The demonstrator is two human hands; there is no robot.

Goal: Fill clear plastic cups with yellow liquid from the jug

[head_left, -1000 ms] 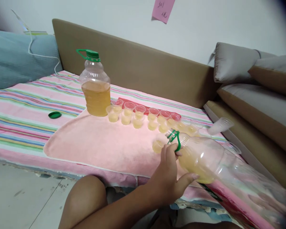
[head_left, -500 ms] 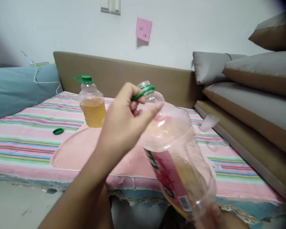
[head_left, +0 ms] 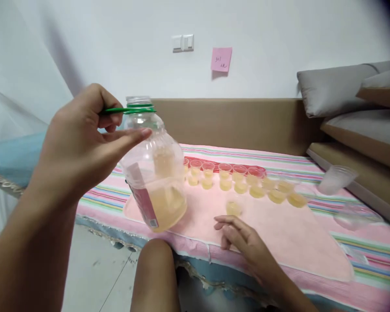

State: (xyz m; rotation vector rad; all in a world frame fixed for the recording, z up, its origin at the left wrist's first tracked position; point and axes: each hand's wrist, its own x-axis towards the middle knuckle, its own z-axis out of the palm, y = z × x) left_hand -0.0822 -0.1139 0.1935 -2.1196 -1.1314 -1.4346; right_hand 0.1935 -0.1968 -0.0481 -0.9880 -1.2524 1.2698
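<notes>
My left hand (head_left: 84, 125) is closed on the green handle ring at the neck of a large clear plastic bottle (head_left: 167, 208). The bottle is uncapped, tilts slightly, and holds yellowish liquid in its lower part; a pink label shows on its side. My right hand (head_left: 240, 240) holds nothing, its fingers loosely bent and apart above the front of the pink mat (head_left: 279, 242). Just beyond those fingers stands a small clear cup (head_left: 233, 209) of yellow liquid. Behind it, a row of similar plastic cups (head_left: 225, 177) with yellow liquid runs across the mat.
A striped cloth (head_left: 104, 199) covers the bed. At right lie stacked clear cups (head_left: 336, 180) and a clear plastic piece (head_left: 357, 216), beside piled grey-brown cushions (head_left: 367, 125). A brown headboard (head_left: 240, 123) stands at the back. Behind the bottle, an amber patch shows through.
The bottle has swung left and come more upright. My right hand has let go of its base and moved over the mat. The view has shifted, showing the row of cups.
</notes>
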